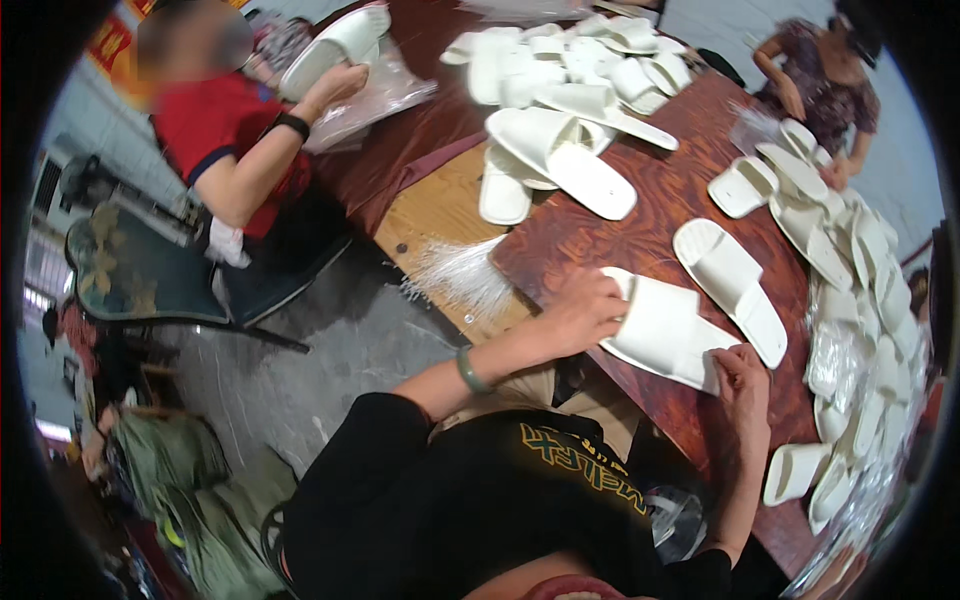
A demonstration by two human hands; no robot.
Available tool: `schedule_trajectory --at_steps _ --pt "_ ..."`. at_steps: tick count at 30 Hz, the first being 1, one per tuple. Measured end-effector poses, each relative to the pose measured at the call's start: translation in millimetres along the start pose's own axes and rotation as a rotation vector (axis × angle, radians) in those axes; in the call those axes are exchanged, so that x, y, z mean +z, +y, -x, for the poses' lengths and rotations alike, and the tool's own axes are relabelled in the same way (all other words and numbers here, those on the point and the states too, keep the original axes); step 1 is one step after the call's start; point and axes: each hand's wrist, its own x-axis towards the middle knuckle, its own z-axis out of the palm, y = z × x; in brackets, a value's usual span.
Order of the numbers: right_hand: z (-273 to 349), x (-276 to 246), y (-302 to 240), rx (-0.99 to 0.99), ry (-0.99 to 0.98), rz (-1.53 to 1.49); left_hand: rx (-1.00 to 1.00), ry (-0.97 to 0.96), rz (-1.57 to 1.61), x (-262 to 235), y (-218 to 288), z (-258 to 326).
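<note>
A white slipper (pixel 655 325) lies in front of me on the reddish-brown table (pixel 625 225), tilted between my two hands. My left hand (pixel 583 312) comes from the left, its fingers curled onto the toe edge. At the heel end my right hand (pixel 740 378) has thumb and fingers pinched together on the sole's edge. Whether anything small is also between those fingers cannot be made out. Just beyond, a second white slipper (pixel 735 290) rests sole down beside the first. A bundle of thin white strands (pixel 462 280) lies left of my left hand.
White slippers (pixel 560 65) are heaped at the far side. More slippers and clear plastic wrap (pixel 845 350) line the right edge. A red-shirted person (pixel 225 130) at far left holds a slipper and plastic bag. Another person (pixel 825 80) works at far right. A green chair (pixel 130 265) stands left.
</note>
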Motion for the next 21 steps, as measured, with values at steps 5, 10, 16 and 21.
schedule_trajectory --at_steps 5,10,16,21 --pt "-29 47 -7 -0.171 -0.073 -0.145 -0.048 0.04 0.147 27 -2 -4" --pt "-29 70 2 -0.017 -0.08 -0.436 -0.065 0.111 0.181 29 -3 4" --pt "-19 64 19 0.017 -0.063 -0.243 0.075 0.098 0.106 39 -14 -9" --pt "-38 15 5 -0.13 -0.217 -0.12 -0.547 0.051 0.584 -25 -20 -4"
